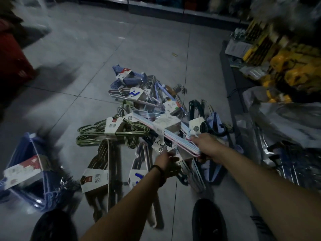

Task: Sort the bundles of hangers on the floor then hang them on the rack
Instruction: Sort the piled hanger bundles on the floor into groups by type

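Several banded bundles of hangers lie in a heap on the grey tiled floor (86, 54). My right hand (206, 146) grips the near end of a pink and pale blue bundle (156, 125), lifted across the heap. My left hand (166, 162), a dark band on its wrist, holds the hooks of another bundle just below it; which bundle is unclear. A green wire bundle (97, 133) lies to the left, a brown bundle (102, 164) nearer me, and a blue bundle (128, 75) at the far end. A separate blue bundle (29, 167) lies at far left.
My two dark shoes (208, 221) stand at the bottom edge. A low shelf (229, 80) with yellow packaged goods and plastic-wrapped items runs along the right. A red crate (12, 56) stands at the far left. Bare floor lies beyond the heap.
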